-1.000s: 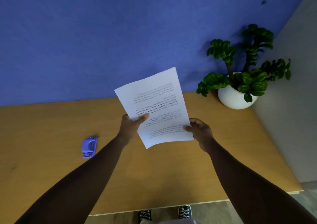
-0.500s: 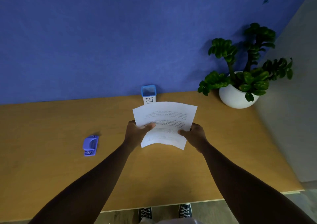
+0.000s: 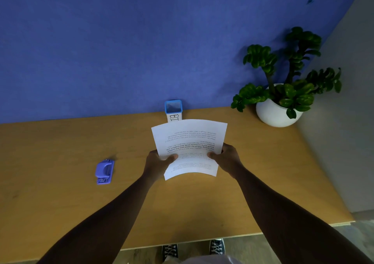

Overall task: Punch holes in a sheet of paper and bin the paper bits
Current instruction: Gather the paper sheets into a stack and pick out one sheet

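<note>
One sheet of paper [image 3: 190, 148], one hole punch [image 3: 104, 171], one small bin [image 3: 173, 110], one potted plant [image 3: 283, 85], two hands, all over one wooden table [image 3: 60, 203]. The sheet is held above the table's middle, its long axis running near to far, printed side up with the text upside down to the wearer; its middle bows upward so the far and near edges curve. The left hand [image 3: 156, 165] grips the left edge, thumb on top and fingers curled beneath; the right hand [image 3: 227, 159] grips the right edge the same way. The punch lies on the table well to the left, its long axis near to far, untouched. The bin stands at the far edge against the blue wall, just beyond the sheet's far edge, which hides part of its label. Compared with half a second ago, little differs: same two-handed grip, same bow. A second ago the sheet stood higher, tilted, hiding the bin.
</note>
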Action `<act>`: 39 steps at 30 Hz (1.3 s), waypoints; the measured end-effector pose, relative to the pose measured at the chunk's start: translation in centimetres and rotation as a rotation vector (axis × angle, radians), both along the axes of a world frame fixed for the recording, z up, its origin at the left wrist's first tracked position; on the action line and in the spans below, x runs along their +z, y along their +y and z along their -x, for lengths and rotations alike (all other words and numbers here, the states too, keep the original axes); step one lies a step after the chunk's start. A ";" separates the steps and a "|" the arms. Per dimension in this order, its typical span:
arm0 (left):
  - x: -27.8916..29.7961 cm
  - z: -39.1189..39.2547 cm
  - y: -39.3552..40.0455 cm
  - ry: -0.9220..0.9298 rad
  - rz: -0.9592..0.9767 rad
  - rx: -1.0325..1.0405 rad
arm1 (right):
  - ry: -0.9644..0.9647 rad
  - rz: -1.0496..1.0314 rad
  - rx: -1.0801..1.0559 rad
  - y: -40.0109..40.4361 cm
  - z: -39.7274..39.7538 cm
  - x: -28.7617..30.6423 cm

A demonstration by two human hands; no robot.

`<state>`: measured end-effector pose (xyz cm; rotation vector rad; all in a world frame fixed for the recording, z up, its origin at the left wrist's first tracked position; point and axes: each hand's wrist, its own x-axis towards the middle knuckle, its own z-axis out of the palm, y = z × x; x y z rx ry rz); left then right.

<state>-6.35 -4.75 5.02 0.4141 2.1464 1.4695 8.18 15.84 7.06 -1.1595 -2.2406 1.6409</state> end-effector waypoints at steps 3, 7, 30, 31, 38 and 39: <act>-0.7 0.1 -0.5 0.010 0.075 -0.037 | 0.002 -0.016 0.013 0.0 0.0 0.0; -0.5 0.5 -0.6 0.030 0.082 -0.005 | 0.013 -0.037 0.022 0.2 0.3 0.3; 0.9 1.7 -1.2 -0.299 -0.335 0.353 | 0.401 0.488 -0.228 1.4 -0.2 3.1; 1.0 1.6 -1.1 -0.313 -0.353 0.357 | 0.412 0.510 -0.242 1.3 -0.2 3.2; 1.5 1.0 -0.3 -0.383 -0.438 0.235 | 0.503 0.666 -0.296 0.6 0.3 3.1; 1.7 0.9 -0.2 -0.383 -0.430 0.201 | 0.512 0.688 -0.309 0.4 0.4 3.1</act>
